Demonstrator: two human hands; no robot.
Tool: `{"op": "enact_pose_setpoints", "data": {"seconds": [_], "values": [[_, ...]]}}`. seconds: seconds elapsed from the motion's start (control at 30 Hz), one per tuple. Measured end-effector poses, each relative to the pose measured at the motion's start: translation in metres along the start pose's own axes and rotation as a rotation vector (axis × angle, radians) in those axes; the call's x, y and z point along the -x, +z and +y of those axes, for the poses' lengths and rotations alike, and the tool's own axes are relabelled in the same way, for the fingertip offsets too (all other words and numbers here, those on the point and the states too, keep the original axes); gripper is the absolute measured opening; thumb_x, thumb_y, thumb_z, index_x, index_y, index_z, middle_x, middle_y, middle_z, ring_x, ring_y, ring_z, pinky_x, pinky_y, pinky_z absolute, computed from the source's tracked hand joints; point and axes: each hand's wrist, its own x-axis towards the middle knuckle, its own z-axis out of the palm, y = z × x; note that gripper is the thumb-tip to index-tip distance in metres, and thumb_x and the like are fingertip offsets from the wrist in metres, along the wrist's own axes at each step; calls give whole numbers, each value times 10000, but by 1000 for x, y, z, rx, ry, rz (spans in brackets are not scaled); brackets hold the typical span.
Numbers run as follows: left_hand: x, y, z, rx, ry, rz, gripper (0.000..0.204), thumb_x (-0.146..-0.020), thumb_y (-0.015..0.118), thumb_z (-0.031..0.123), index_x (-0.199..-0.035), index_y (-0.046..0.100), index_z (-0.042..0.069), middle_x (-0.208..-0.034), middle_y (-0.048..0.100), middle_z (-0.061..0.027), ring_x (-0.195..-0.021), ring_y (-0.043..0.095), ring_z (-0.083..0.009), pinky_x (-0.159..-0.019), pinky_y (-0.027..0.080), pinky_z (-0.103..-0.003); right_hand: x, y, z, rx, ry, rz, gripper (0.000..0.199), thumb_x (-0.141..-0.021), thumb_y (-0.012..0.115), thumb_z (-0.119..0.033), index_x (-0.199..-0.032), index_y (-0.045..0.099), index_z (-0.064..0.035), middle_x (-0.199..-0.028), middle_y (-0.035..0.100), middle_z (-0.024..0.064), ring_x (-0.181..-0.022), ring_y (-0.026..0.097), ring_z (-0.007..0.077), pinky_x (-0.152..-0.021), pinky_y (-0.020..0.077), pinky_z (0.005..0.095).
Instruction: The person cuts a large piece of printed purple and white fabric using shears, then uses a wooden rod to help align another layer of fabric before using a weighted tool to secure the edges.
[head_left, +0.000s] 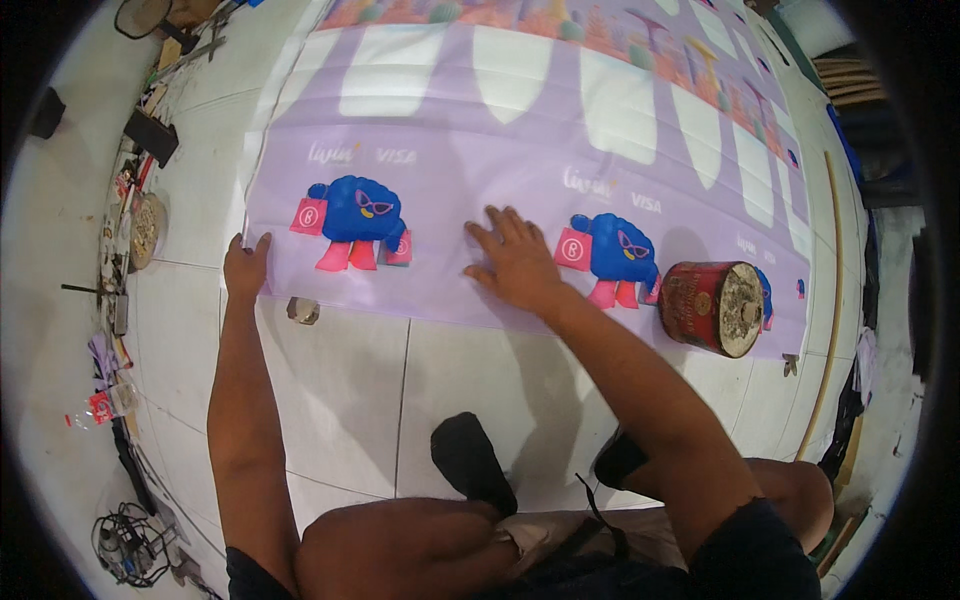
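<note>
Head view looks down on a large lilac printed banner (520, 130) spread flat across a white tiled floor (340, 370), with the person crouched at its near edge. The left hand (245, 265) rests on the banner's near left corner, fingers curled over the edge and flat against the sheet, gripping nothing else. The right hand (512, 258) lies palm down on the banner with its fingers spread wide, pressing the sheet near the lower edge, roughly midway between two printed figures. Just right of the left hand sits a blue cartoon figure (358, 218) with sunglasses, pink feet and pink shopping bags; a second blue cartoon figure (612, 255) of the same kind lies just right of the right hand. Pale white lettering is printed above each figure, and tall white arch shapes run across the banner further up, below a strip of coloured buildings along the far edge. A worn red round tin (712, 305) lies on its side on the banner's near edge, right of the second figure, well apart from both hands. A small metal object (303, 310) sits on the tiles just below the banner's edge, near the left hand.
</note>
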Motion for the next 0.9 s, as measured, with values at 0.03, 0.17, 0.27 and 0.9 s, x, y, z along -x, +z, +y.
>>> {"op": "enact_pose_setpoints", "data": {"seconds": [0.03,0.17,0.27,0.9], "values": [[-8,4,-21,73,26,31,797,-810,704,460,-1320,479,-110,-994,668,-200,-901,662,-273,-824,516,-367,-5,9,-17,-14,-3,5,545,-884,633,-382,-1355,503,-141,-1408,433,216,-1349,368,405,-1087,319,536],[-10,4,-26,195,23,-128,687,-833,684,351,-1315,474,-93,-1029,658,-181,-911,654,-265,-830,516,-356,-12,29,-48,-59,-29,-71,504,-874,631,-338,-1317,532,-117,-1432,393,231,-1380,317,402,-1107,271,563],[-7,-3,-9,550,-143,-280,589,-832,671,251,-1286,492,-78,-1081,645,-174,-956,645,-269,-871,511,-359,-19,29,-57,-91,-22,-55,488,-846,663,-308,-1282,560,-115,-1409,416,227,-1358,347,397,-1102,280,555],[-35,-63,-73,293,-150,-198,574,-728,775,254,-1185,572,-26,-1079,653,-163,-959,645,-257,-846,491,-369,-25,26,-64,-110,-37,-44,477,-801,721,-301,-1224,608,-111,-1390,432,212,-1334,371,372,-1082,295,523]]}}
